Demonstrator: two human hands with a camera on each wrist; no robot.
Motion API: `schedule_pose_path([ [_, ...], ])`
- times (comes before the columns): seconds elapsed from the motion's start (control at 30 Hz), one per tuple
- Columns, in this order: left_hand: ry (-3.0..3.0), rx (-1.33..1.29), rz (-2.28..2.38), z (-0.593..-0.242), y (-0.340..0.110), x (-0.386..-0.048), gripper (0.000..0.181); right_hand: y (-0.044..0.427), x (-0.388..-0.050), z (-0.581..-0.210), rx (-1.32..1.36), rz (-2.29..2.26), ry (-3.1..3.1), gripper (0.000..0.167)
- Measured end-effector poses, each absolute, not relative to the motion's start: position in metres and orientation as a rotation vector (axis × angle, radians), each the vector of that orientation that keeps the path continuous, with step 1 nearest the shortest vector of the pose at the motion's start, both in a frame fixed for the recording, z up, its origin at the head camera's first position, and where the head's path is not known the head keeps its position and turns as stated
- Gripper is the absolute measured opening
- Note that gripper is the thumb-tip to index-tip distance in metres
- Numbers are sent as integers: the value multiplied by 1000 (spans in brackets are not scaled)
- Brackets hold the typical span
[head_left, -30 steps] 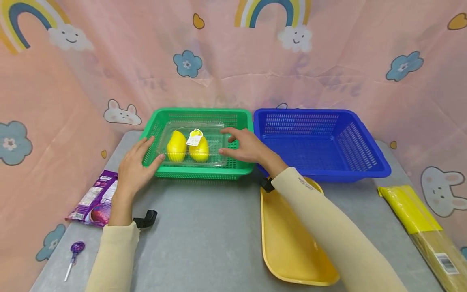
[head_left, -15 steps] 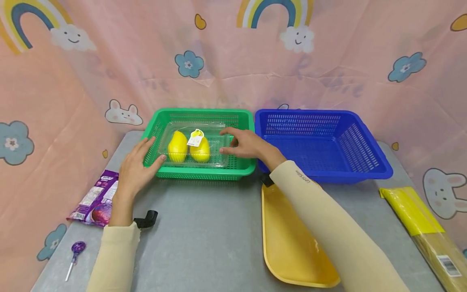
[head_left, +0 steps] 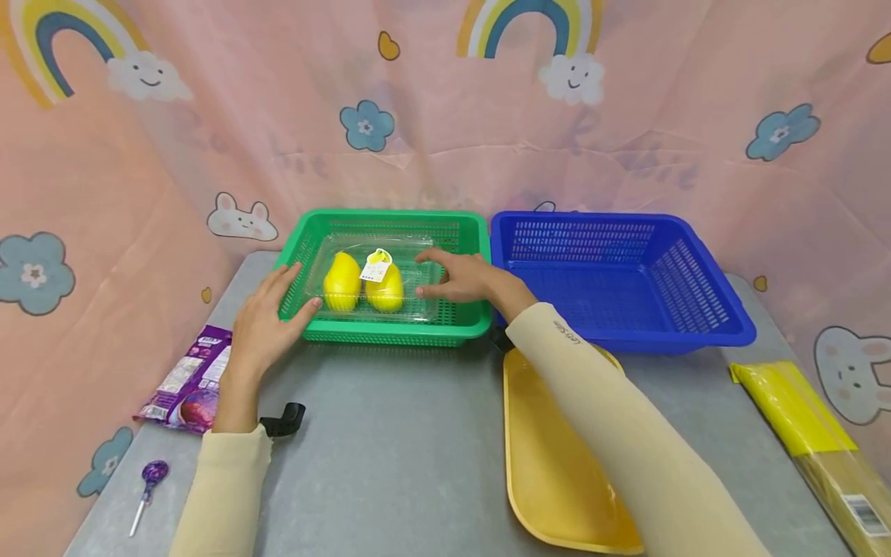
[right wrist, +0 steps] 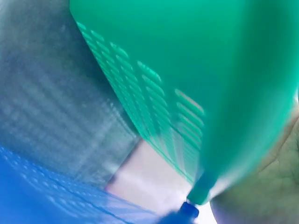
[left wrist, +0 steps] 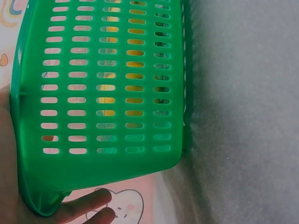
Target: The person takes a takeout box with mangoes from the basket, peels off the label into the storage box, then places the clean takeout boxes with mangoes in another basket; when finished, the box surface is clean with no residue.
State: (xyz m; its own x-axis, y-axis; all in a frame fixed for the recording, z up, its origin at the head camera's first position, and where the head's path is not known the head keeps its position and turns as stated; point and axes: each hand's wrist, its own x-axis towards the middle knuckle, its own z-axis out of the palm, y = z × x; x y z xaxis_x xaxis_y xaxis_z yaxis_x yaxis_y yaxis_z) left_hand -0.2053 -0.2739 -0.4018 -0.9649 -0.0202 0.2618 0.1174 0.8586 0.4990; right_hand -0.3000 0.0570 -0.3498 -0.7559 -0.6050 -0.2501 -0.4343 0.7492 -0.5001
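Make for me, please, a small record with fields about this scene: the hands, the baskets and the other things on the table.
left hand: at left end of green basket, fingers extended
right hand: above the basket's right end, thumb and forefinger apart
green basket contents: clear container with two yellow mango-like pieces; white tag over the right one
blue basket: right of the green one
yellow tray: nearer the person, partly hidden by right sleeve
table left: purple packet, lollipop
table right: long yellow-ended package
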Motion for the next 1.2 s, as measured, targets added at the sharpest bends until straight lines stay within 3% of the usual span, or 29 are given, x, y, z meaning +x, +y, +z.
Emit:
schedule_pose_path([
  [0.93, -2788, -71, -785, -401, -274, -206, 74, 55, -296, -361, -749, -913, 2610, 54],
  [1.2, -2788, -62, -790, -400, -275, -205, 75, 62, -294, -361, -783, -1223, 2530, 54],
])
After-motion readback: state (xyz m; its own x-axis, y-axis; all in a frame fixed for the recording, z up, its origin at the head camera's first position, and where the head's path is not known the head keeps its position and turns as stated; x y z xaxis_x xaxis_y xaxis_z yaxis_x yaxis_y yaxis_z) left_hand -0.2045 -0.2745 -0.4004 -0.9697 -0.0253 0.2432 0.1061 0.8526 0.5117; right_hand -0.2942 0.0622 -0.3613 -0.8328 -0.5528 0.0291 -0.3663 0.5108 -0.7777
